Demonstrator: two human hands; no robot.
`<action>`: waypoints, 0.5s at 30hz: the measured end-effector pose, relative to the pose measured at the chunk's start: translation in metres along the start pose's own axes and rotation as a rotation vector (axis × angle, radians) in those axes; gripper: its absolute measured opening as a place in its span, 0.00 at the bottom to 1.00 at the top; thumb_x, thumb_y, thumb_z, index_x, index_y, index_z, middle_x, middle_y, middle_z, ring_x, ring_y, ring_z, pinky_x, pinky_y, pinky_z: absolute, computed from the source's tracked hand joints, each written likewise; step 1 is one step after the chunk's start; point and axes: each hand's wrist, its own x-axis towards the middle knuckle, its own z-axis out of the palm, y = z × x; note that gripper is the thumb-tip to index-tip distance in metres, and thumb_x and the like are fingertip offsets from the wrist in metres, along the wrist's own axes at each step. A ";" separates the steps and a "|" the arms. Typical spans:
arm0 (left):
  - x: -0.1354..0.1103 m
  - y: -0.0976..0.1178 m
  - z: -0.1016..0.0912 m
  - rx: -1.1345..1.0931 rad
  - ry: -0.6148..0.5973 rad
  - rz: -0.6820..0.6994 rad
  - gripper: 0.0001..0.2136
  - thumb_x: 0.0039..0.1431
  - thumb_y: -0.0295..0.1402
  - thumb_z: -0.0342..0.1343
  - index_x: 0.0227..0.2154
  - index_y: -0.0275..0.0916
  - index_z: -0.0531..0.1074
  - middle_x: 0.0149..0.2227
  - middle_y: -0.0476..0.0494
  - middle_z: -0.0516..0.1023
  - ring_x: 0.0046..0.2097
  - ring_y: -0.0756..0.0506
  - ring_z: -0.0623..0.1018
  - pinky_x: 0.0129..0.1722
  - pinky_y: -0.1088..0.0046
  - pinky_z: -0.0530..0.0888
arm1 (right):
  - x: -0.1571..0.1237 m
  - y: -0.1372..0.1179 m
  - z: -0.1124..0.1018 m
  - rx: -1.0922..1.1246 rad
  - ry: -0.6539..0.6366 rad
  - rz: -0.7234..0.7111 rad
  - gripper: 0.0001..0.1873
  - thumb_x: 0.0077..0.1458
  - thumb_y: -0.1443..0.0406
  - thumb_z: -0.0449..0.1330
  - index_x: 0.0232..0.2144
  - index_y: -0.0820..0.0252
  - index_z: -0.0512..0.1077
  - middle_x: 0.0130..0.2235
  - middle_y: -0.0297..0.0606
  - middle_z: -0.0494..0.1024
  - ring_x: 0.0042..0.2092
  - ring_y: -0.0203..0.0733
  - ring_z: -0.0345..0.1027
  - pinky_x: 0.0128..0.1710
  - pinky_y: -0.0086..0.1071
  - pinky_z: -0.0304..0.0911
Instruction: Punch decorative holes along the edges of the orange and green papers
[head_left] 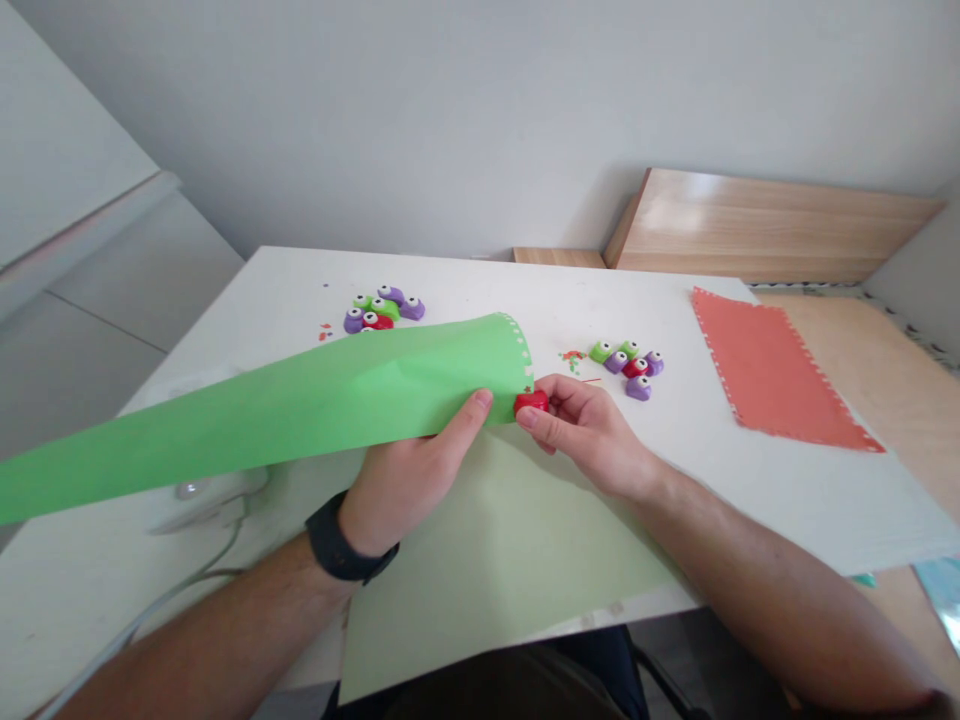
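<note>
The green paper (300, 410) is thin, light and floppy, so it handles best near its edge, where the left hand (420, 465) pinches it, thumb on top. At its notched end sits the red punch (531, 402), gripped closely by the right hand (592, 435). Purple, green and red punches (382, 310) lie farther off, with a second group (626, 365) beyond. An orange sheet (772, 370) rests on the white table (787, 490), near a wooden board (765, 225) against the wall (450, 110).

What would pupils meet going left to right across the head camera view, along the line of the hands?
green paper strip → left hand → red craft punch → right hand → group of craft punches → salmon paper sheet
</note>
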 end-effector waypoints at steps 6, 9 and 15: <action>-0.002 0.000 0.000 -0.035 -0.006 -0.073 0.16 0.65 0.49 0.57 0.28 0.45 0.75 0.30 0.49 0.82 0.37 0.40 0.81 0.60 0.54 0.73 | -0.002 0.002 -0.002 -0.059 0.009 0.010 0.19 0.54 0.52 0.72 0.34 0.59 0.71 0.27 0.28 0.69 0.25 0.31 0.60 0.24 0.29 0.55; -0.003 -0.002 0.000 -0.038 -0.013 -0.100 0.16 0.65 0.50 0.57 0.28 0.45 0.76 0.30 0.49 0.82 0.35 0.40 0.81 0.58 0.54 0.74 | -0.001 0.004 -0.004 -0.094 -0.001 0.025 0.20 0.55 0.51 0.71 0.35 0.60 0.72 0.27 0.29 0.70 0.25 0.31 0.62 0.24 0.30 0.57; -0.003 -0.002 0.002 -0.036 0.009 -0.112 0.16 0.64 0.50 0.57 0.27 0.45 0.76 0.27 0.49 0.81 0.37 0.40 0.81 0.57 0.56 0.75 | 0.002 0.006 -0.005 -0.083 -0.020 0.029 0.20 0.59 0.50 0.67 0.38 0.59 0.71 0.27 0.28 0.69 0.25 0.32 0.62 0.25 0.30 0.58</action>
